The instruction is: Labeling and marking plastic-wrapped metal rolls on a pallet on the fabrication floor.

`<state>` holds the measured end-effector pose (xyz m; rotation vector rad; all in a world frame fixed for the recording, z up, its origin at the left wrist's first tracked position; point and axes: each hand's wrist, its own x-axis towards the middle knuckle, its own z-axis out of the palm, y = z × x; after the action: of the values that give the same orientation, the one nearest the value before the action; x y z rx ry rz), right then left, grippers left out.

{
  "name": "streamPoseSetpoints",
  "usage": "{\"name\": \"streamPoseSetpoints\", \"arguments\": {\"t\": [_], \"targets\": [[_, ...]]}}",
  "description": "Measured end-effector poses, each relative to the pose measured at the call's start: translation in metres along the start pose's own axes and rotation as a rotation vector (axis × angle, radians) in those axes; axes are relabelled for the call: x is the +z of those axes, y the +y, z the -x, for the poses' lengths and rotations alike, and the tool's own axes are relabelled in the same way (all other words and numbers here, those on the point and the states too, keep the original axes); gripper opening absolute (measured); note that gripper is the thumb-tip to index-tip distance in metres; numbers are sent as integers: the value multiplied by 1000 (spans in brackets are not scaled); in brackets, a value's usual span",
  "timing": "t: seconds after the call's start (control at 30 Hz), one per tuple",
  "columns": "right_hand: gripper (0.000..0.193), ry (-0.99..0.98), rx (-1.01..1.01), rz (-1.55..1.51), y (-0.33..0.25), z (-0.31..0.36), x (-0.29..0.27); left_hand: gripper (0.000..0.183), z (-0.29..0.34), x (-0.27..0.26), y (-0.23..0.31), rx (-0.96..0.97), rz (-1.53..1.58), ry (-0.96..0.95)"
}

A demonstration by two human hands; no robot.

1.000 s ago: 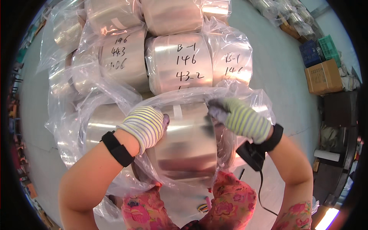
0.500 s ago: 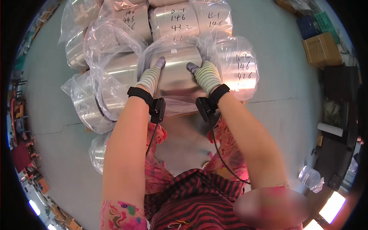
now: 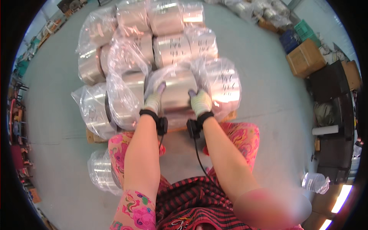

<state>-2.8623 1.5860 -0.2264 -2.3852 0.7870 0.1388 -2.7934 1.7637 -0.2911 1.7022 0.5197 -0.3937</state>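
My left hand and my right hand, both in striped work gloves, grip a shiny silver metal roll from its two sides. The thumbs rest on its top surface; the other fingers are mostly hidden by the roll and its plastic. Loose clear plastic wrap is pushed back around the roll, leaving its near side bare. To its right sits a wrapped roll with handwriting on it. A roll partly under plastic lies to the left of my left hand.
More plastic-wrapped rolls stand in rows farther off, on a wooden pallet. Another wrapped roll lies on the floor by my left knee. At the right are a cardboard box, dark furniture and a clear plastic bottle.
The view has shifted, so the rolls appear lower and more rows show at the far side. My knees appear wider apart. Both hands stay on the same roll.
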Motion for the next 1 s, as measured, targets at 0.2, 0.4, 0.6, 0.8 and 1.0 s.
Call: {"name": "streamPoseSetpoints", "arguments": {"t": [0.2, 0.4, 0.6, 0.8, 1.0], "targets": [[42, 110, -123, -170, 38, 39, 14, 89, 52, -23, -13, 369, -4, -43], [29, 120, -153, -375, 89, 66, 32, 88, 75, -29, -33, 396, -184, -79], [18, 57, -172, -453, 109, 105, 40, 94, 56, -47, -111, 335, -484, -170], [21, -78, -213, -447, 119, 128, 20, 56, 99, -35, -97, 522, -69, -53], [26, 112, -233, -62, 92, 103, -10, 42, 140, -38, -53, 573, 66, -140]]}}
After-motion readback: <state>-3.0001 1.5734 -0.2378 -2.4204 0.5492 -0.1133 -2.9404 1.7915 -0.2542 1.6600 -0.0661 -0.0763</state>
